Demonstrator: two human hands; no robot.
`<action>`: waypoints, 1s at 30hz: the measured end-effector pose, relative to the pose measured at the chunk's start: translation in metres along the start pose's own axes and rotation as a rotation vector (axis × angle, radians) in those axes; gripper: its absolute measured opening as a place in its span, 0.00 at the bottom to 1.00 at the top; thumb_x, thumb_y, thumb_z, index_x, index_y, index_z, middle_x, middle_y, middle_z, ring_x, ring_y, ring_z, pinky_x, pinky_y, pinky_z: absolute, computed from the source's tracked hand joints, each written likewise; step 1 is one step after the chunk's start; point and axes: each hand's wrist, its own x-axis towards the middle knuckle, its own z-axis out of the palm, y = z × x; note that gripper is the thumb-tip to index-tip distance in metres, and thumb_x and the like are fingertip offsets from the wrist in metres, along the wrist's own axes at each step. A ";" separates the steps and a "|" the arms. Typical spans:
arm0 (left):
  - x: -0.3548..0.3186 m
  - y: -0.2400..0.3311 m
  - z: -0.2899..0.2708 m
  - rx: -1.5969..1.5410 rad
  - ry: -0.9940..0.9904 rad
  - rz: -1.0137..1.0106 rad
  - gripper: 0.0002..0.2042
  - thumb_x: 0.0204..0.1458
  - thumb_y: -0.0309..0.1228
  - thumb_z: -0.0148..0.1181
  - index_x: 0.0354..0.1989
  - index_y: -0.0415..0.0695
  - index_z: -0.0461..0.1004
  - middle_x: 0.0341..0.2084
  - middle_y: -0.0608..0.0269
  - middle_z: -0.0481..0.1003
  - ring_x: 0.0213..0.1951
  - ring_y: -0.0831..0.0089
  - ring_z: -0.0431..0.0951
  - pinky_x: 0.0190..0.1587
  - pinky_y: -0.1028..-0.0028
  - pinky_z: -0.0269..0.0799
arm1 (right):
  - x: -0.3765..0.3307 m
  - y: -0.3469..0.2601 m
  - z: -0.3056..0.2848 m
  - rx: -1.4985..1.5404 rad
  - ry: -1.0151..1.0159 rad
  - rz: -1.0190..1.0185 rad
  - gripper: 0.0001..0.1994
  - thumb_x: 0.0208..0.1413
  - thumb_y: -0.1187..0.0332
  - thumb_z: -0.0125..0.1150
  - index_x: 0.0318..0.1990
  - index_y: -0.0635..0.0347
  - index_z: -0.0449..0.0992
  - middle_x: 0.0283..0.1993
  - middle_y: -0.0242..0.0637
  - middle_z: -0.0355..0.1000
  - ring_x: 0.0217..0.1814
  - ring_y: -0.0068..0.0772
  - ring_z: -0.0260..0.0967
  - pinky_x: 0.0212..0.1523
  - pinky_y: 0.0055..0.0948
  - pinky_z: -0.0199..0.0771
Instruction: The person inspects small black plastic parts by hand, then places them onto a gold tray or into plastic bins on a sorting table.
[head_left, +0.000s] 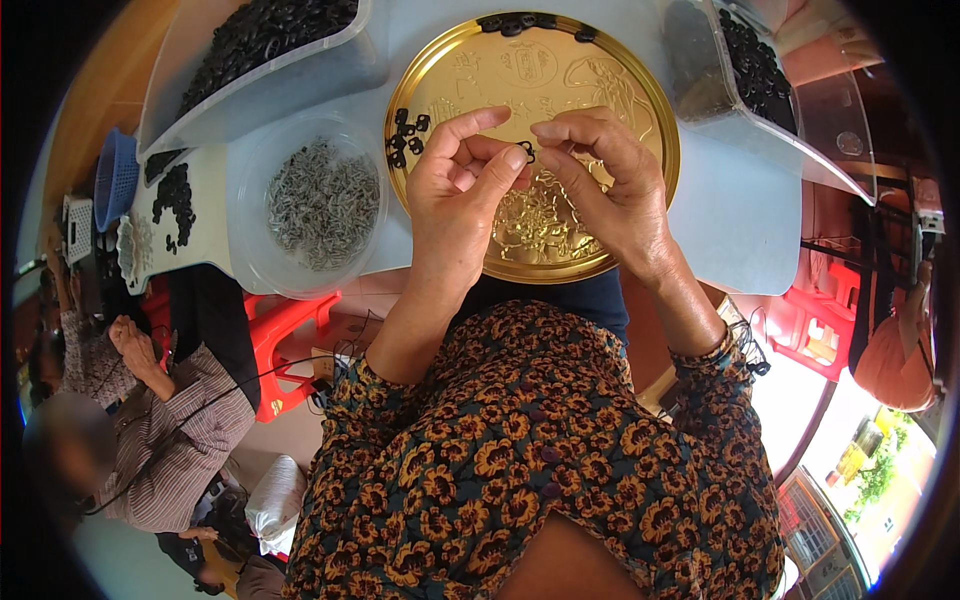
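Over the gold tray [640, 110], the left hand [455, 200] and right hand [610, 190] are both pinching a tiny black ring [527, 152], seemingly plastic; loose ones are lying on the tray's left part.

Pale table [740, 230], red plastic stools [290, 340], bright daylight at right

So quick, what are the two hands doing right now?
Left hand: fingers pinched on a small black ring.
Right hand: fingertips closed on the same ring, over the gold tray.
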 end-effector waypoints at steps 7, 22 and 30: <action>-0.002 0.002 0.002 -0.008 -0.025 0.035 0.16 0.54 0.19 0.58 0.52 0.36 0.67 0.30 0.61 0.74 0.33 0.79 0.76 0.39 0.79 0.75 | 0.001 -0.002 -0.002 -0.110 -0.036 -0.077 0.11 0.52 0.80 0.61 0.44 0.62 0.75 0.36 0.38 0.73 0.38 0.34 0.74 0.38 0.27 0.76; 0.004 0.004 0.002 0.217 -0.063 0.079 0.20 0.54 0.20 0.59 0.56 0.38 0.67 0.30 0.63 0.75 0.33 0.76 0.77 0.39 0.78 0.73 | -0.003 -0.004 0.004 0.156 0.019 0.301 0.13 0.56 0.77 0.59 0.50 0.61 0.73 0.33 0.32 0.73 0.40 0.21 0.72 0.44 0.23 0.74; 0.002 0.003 -0.004 0.043 -0.039 0.002 0.19 0.54 0.19 0.59 0.55 0.36 0.67 0.29 0.61 0.74 0.33 0.78 0.76 0.39 0.78 0.76 | -0.006 -0.002 0.000 0.155 0.020 0.242 0.14 0.56 0.78 0.59 0.50 0.60 0.74 0.38 0.35 0.73 0.43 0.24 0.73 0.44 0.23 0.75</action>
